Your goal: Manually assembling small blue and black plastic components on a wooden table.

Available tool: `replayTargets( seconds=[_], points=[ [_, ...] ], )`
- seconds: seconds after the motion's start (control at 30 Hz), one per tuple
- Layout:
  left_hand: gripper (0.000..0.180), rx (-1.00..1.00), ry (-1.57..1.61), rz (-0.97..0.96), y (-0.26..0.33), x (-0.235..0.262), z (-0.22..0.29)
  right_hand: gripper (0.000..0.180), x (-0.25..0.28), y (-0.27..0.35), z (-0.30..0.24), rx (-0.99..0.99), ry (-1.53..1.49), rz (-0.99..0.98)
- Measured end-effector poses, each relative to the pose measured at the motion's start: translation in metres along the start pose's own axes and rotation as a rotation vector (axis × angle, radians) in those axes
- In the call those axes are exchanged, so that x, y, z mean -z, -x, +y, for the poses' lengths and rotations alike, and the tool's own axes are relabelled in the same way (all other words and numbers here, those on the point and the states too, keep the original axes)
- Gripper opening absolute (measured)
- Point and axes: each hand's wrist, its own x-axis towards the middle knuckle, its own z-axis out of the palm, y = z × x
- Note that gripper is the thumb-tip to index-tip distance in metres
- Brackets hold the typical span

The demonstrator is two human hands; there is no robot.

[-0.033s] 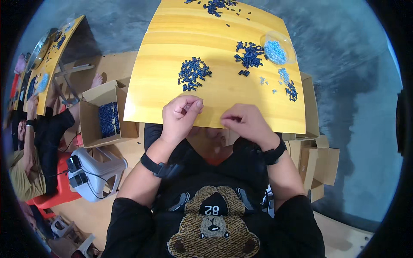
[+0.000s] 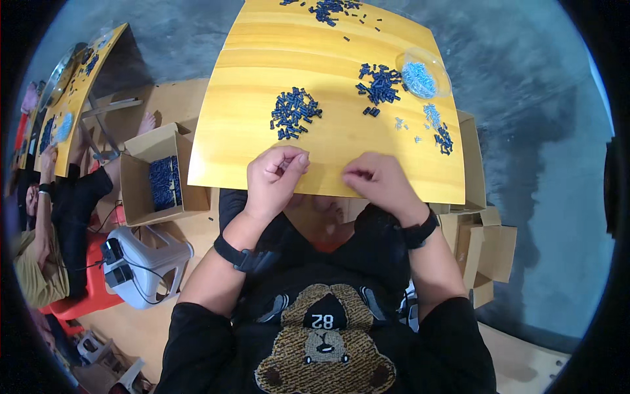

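Note:
My left hand (image 2: 274,176) rests at the near edge of the yellow wooden table (image 2: 236,131), fingers curled in and thumb pressed to the index finger. My right hand (image 2: 379,182) sits a little to its right, its fingertips pinched together and pointing at the left hand. Nothing shows between the fingers of either hand. The nearest pile of small dark blue parts (image 2: 294,113) lies just beyond my left hand. A second dark blue pile (image 2: 380,82) lies farther right, next to a clear bowl (image 2: 423,71) of light blue parts. Both wrists carry black bands.
More dark parts lie at the table's far edge (image 2: 328,10) and right edge (image 2: 443,136). An open cardboard box (image 2: 157,177) with blue parts and a white stool (image 2: 141,262) stand at my left, flat cartons (image 2: 489,253) at my right. Another person (image 2: 46,243) sits at a neighbouring table.

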Motion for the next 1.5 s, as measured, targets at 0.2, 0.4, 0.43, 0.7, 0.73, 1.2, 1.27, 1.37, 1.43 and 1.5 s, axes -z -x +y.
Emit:
replayTargets(
  seconds=[0.2, 0.4, 0.43, 0.7, 0.73, 1.2, 1.27, 1.37, 1.43, 1.5],
  points=[
    [0.013, 0.004, -0.074, 0.002, -0.001, 0.001, 0.002, 0.011, 0.040, -0.034, 0.019, -0.069, 0.220, 0.382],
    [0.014, -0.002, -0.077, 0.005, -0.003, 0.002, 0.005, 0.009, 0.048, -0.068, 0.034, 0.003, 0.377, 0.458],
    [0.014, -0.002, -0.085, 0.005, -0.003, 0.002, 0.005, 0.010, 0.047, -0.071, 0.036, 0.035, 0.477, 0.470],
    [0.015, 0.004, -0.019, -0.013, -0.005, 0.002, 0.001, 0.009, 0.036, -0.081, 0.040, 0.119, 0.632, 0.455],
    [0.015, 0.010, -0.021, -0.015, -0.005, 0.002, 0.001, 0.009, 0.035, -0.081, 0.039, 0.166, 0.669, 0.450],
    [0.011, 0.033, -0.107, -0.002, -0.005, 0.000, 0.005, 0.003, 0.021, -0.062, 0.020, 0.132, 0.420, 0.429],
    [0.011, 0.030, -0.112, -0.001, -0.005, -0.001, 0.004, 0.005, 0.017, -0.050, 0.017, 0.066, 0.256, 0.404],
    [0.012, 0.008, -0.137, -0.048, -0.007, 0.000, 0.003, 0.009, 0.009, -0.029, 0.013, -0.079, -0.302, 0.308],
    [0.013, 0.086, 0.052, -0.080, -0.008, 0.001, 0.004, 0.013, 0.005, -0.016, 0.000, -0.199, -0.627, 0.207],
    [0.015, 0.093, 0.075, -0.101, -0.008, 0.002, 0.007, 0.013, -0.003, -0.008, -0.007, -0.198, -0.713, 0.206]
  ],
)
